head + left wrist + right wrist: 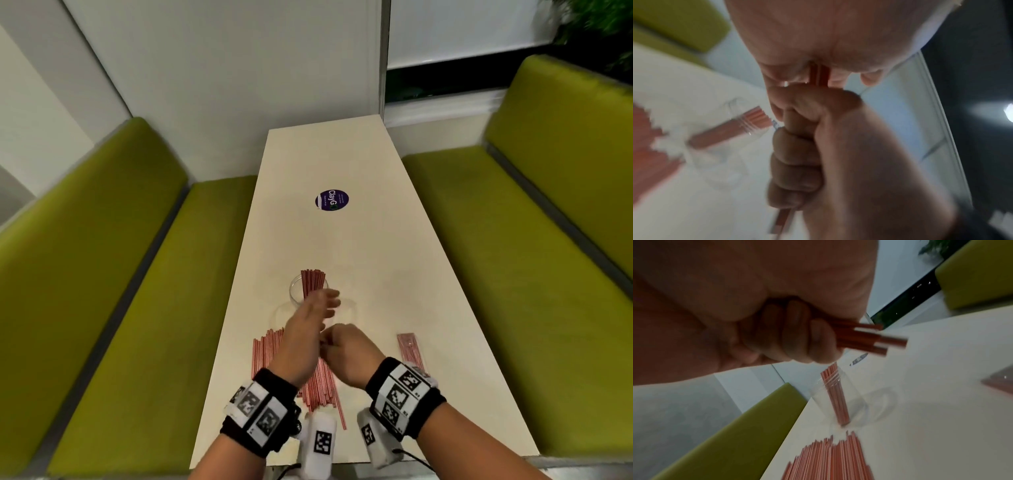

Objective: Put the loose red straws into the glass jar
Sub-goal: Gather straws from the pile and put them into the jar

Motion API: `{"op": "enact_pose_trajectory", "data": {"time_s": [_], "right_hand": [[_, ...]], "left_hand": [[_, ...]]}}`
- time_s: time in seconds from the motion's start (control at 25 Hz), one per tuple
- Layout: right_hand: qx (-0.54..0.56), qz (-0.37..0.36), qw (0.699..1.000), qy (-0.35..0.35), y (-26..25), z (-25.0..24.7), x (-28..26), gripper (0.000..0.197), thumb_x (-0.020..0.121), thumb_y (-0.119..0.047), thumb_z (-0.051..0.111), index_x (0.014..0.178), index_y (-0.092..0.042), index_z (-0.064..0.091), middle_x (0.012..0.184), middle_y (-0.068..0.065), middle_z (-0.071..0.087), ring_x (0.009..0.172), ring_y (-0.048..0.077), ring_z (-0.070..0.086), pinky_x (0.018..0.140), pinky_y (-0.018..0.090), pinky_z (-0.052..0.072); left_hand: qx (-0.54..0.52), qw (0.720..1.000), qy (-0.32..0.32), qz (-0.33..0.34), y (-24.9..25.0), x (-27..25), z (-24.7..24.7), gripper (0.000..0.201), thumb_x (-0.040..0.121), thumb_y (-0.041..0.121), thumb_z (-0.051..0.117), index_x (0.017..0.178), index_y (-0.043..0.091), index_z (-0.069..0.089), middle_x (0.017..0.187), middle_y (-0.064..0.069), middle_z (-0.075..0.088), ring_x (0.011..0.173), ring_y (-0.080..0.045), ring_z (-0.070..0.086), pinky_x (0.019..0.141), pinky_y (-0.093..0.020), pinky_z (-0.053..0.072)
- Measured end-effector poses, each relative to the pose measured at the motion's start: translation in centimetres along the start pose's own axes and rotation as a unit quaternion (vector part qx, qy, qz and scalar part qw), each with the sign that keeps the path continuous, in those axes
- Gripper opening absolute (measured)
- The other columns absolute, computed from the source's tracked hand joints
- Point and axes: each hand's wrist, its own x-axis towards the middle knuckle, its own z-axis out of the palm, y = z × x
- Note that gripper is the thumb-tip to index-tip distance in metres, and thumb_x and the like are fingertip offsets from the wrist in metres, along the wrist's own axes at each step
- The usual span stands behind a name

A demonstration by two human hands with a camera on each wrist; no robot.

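The right hand [346, 353] grips a small bundle of thin red paper straws [869, 339], probably to carry them to the clear glass jar [301, 291] just beyond the open left hand [308, 329] beside it.

One glass jar [297, 291], one round sticker [332, 200], two green benches [130, 291], and perhaps fifty-odd straws [322, 383].

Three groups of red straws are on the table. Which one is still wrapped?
The packet of red straws at the table's right edge, beside the right hand: it lies in clear wrapping. The loose red straws lie bare, and the rest stand in the glass jar.
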Motion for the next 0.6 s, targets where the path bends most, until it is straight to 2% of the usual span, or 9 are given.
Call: {"op": "enact_pose_trajectory", "data": {"time_s": [0.08,0.16,0.24,0.32,0.4,0.44,0.52,0.56,0.6], "right_hand": [[0.232,0.007,0.97,0.067,-0.1,-1.6,0.0,0.047,0.101,-0.026,0.052,0.055,-0.024,0.06,0.052,-0.003,0.046,0.046,0.015,0.039,0.049,0.03,0.032],[0.466,-0.022,0.876,0.12,-1.0,-3.4,0.0,0.057,0.102,-0.025,0.05,0.046,-0.023,0.047,0.047,-0.003,0.032,0.042,0.015,0.027,0.045,0.027,0.026],[0.591,-0.059,0.794,0.132,-2.1,-4.3,0.2,0.056,0.103,-0.024,0.048,0.048,-0.019,0.037,0.049,0.001,0.024,0.046,0.016,0.022,0.048,0.03,0.024],[0.604,-0.056,0.786,0.121,-2.5,-3.2,0.6,0.054,0.1,-0.029,0.055,0.051,-0.018,0.035,0.051,0.003,0.023,0.048,0.017,0.022,0.049,0.032,0.024],[0.592,-0.025,0.797,0.117,-2.4,-1.2,0.5,0.051,0.092,-0.034,0.063,0.052,-0.017,0.038,0.05,0.003,0.027,0.046,0.017,0.025,0.05,0.033,0.024],[0.583,-0.018,0.803,0.12,-2.1,-0.5,0.4,0.05,0.091,-0.034,0.065,0.052,-0.017,0.039,0.05,0.003,0.028,0.045,0.017,0.027,0.051,0.032,0.026],[0.568,-0.019,0.814,0.116,-1.8,-0.3,-0.2,0.052,0.096,-0.032,0.062,0.053,-0.016,0.039,0.05,0.003,0.029,0.044,0.018,0.03,0.05,0.029,0.029],[0.549,-0.019,0.829,0.107,-1.8,-0.8,-0.6,0.05,0.099,-0.029,0.058,0.053,-0.017,0.041,0.047,0.001,0.031,0.042,0.016,0.033,0.048,0.026,0.031],[0.504,-0.013,0.858,0.096,-1.5,-1.4,-1.0,0.046,0.101,-0.025,0.054,0.056,-0.018,0.046,0.044,-0.005,0.037,0.039,0.011,0.037,0.046,0.022,0.032]], "left_hand": [[-0.201,0.974,0.069,-0.073,-0.9,0.7,-0.7,0.056,0.103,0.056,0.025,0.12,0.021,0.064,0.12,-0.005,0.071,0.113,-0.023,0.065,0.095,-0.04,0.049],[-0.393,0.895,0.074,-0.199,-2.0,0.4,-0.7,0.065,0.1,0.061,0.026,0.125,0.012,0.062,0.127,-0.018,0.068,0.114,-0.032,0.063,0.098,-0.044,0.045],[-0.518,0.8,0.048,-0.3,-2.1,-0.1,0.4,0.073,0.096,0.065,0.028,0.128,0.008,0.061,0.124,-0.024,0.067,0.116,-0.035,0.061,0.107,-0.047,0.04],[-0.585,0.745,0.035,-0.318,-1.8,0.3,1.2,0.073,0.095,0.065,0.033,0.124,0.004,0.062,0.109,-0.021,0.072,0.109,-0.031,0.064,0.108,-0.042,0.04],[-0.624,0.715,0.032,-0.314,-1.5,0.8,1.5,0.074,0.093,0.063,0.043,0.134,0.004,0.058,0.122,-0.014,0.065,0.117,-0.027,0.064,0.111,-0.037,0.038],[-0.628,0.715,0.027,-0.305,-1.4,0.8,1.6,0.072,0.092,0.061,0.047,0.135,0.003,0.058,0.125,-0.013,0.063,0.117,-0.024,0.064,0.111,-0.036,0.04],[-0.593,0.754,0.033,-0.28,-1.5,0.4,2.0,0.055,0.092,0.053,0.051,0.112,0.004,0.068,0.09,-0.009,0.066,0.083,-0.017,0.068,0.087,-0.03,0.054],[-0.536,0.804,0.039,-0.253,-1.5,-0.1,2.0,0.051,0.094,0.051,0.049,0.104,0.006,0.069,0.079,-0.008,0.063,0.071,-0.017,0.062,0.073,-0.029,0.053],[-0.454,0.865,0.048,-0.209,-1.4,-0.6,1.8,0.05,0.097,0.05,0.046,0.103,0.007,0.07,0.081,-0.01,0.065,0.072,-0.02,0.061,0.07,-0.031,0.051]]}}
